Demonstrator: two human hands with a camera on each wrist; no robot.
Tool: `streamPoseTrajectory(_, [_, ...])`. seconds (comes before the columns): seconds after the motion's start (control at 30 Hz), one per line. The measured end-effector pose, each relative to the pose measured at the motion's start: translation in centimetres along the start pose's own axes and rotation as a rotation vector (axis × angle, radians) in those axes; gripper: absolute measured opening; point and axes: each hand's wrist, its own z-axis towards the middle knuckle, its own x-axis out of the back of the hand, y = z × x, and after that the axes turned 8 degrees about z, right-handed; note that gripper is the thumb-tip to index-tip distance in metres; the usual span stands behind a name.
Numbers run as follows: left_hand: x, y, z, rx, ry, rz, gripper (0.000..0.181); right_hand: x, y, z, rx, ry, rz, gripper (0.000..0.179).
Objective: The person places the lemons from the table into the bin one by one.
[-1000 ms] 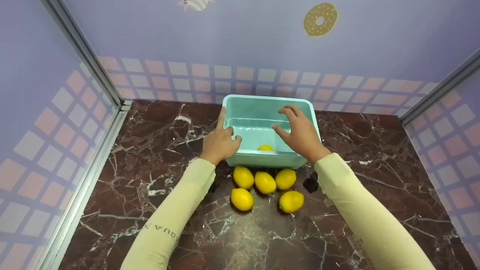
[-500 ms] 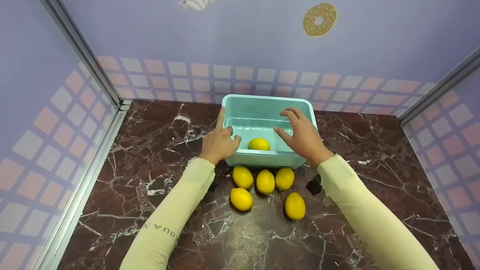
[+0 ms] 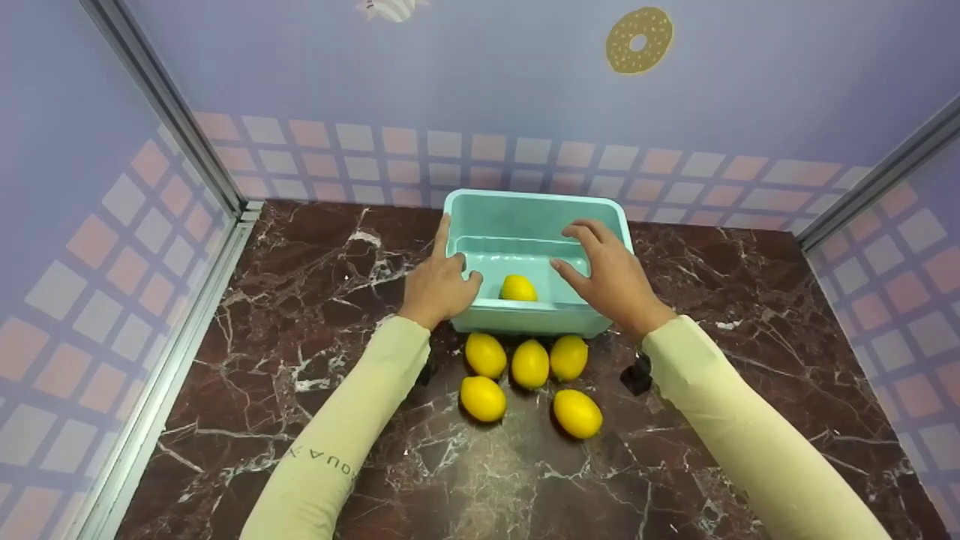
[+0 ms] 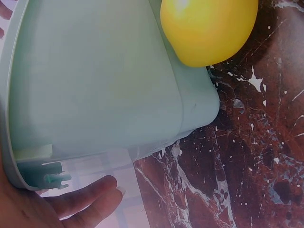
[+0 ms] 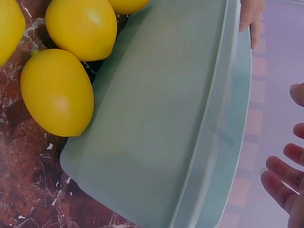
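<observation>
A light teal plastic bin (image 3: 540, 316) stands by the back wall, with one lemon (image 3: 518, 288) inside near its front wall. My left hand (image 3: 439, 287) holds the bin's left rim, one finger stretched along it; in the left wrist view, two fingers (image 4: 92, 199) show outside the bin. Above the bin's right side my right hand (image 3: 613, 277) hovers with loosely spread fingers and nothing in them. Several lemons lie in front of the bin, among them a middle lemon (image 3: 530, 364), a left lemon (image 3: 483, 398) and a right lemon (image 3: 577, 413) nearer to me.
A dark red marble tabletop (image 3: 337, 420) with white veins bears everything. Lilac panels with a pink and white checked band surround it, the back wall (image 3: 517, 90) right behind the bin. A metal frame edge (image 3: 169, 360) runs along the left side.
The lemon in the bin has come further into view, shifting slightly left and turning. The front right lemon has rolled and turned on the table. My right hand has drifted slightly right; the left stays put.
</observation>
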Motion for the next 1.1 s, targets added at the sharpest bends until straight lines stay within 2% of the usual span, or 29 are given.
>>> streamPoseTrajectory(0.53, [0.1,0.1,-0.1,0.002,-0.004,-0.006,0.038,0.3,-0.3,-0.8,0.051,-0.006,-0.008,0.050])
streamPoseTrajectory(1.1, [-0.2,0.0,0.0,0.001,-0.002,-0.005,0.040,0.4,-0.5,-1.8,0.068,-0.011,-0.048,0.048])
